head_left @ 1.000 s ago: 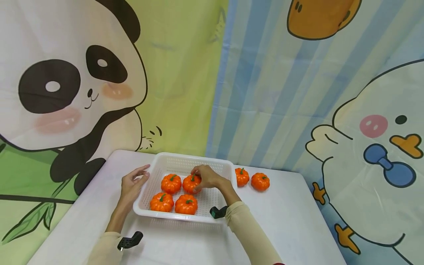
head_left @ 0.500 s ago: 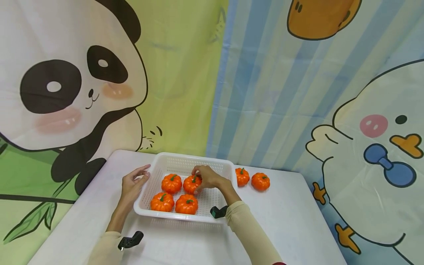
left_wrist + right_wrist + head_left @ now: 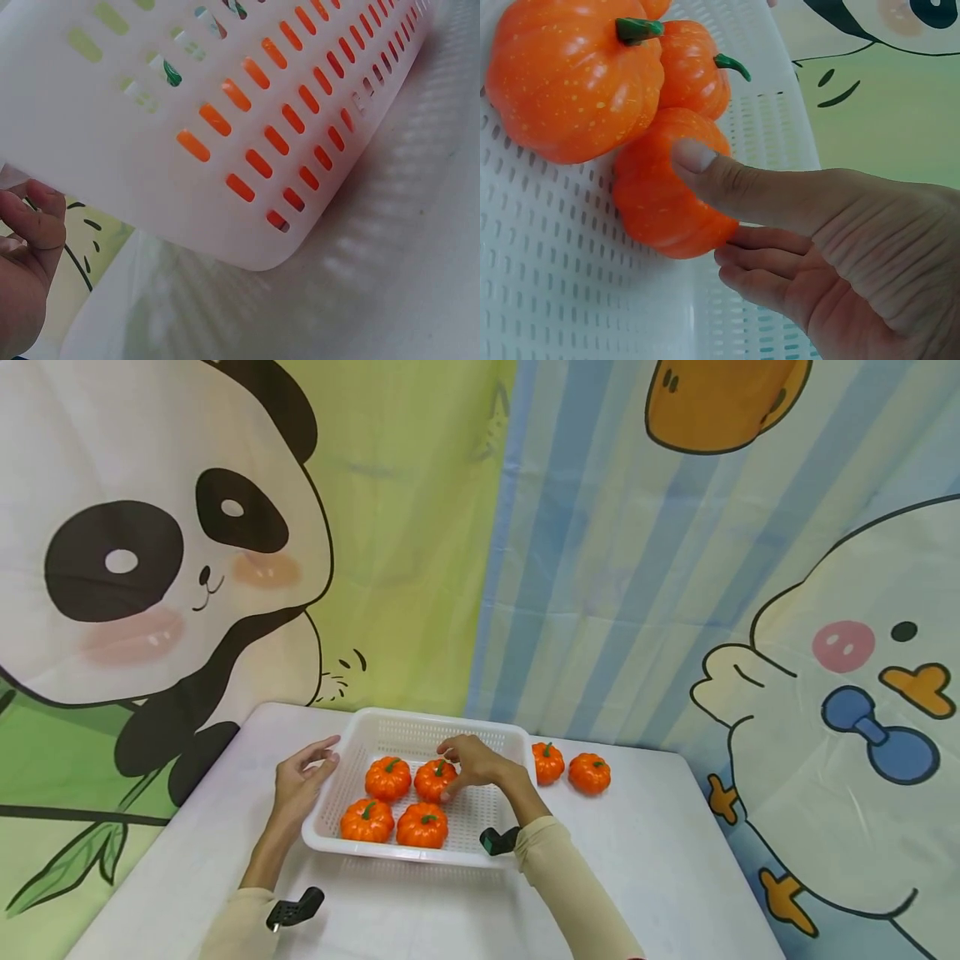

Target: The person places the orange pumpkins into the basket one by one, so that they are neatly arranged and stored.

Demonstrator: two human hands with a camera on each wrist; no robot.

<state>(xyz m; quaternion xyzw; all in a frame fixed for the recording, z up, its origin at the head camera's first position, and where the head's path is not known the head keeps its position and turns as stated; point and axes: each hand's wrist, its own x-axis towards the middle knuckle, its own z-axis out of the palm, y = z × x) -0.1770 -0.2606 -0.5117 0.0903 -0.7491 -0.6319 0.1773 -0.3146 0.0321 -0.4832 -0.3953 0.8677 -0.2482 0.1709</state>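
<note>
A white perforated plastic basket (image 3: 480,852) stands on the table with several orange toy pumpkins inside. My right hand (image 3: 480,762) is over the basket at the back-right pumpkin (image 3: 431,782), which sits on the basket floor. In the right wrist view the thumb (image 3: 735,180) lies across that pumpkin, while the loosely bent fingers are at its edge; whether they touch it is hard to tell. My left hand (image 3: 298,781) is at the basket's left side, fingers loosely bent near the rim. Beside it in the basket are the back-left pumpkin (image 3: 387,779) and front-left pumpkin (image 3: 367,821).
Another pumpkin (image 3: 422,826) sits at the front of the basket. Two more pumpkins lie on the white table (image 3: 615,852) right of the basket, one against its wall (image 3: 548,763) and one farther right (image 3: 589,774). A cartoon-printed curtain (image 3: 405,568) hangs behind the table.
My right hand has shifted slightly right and its fingers have loosened off the back-right pumpkin, which stays in place. The left hand and the basket hold their positions.
</note>
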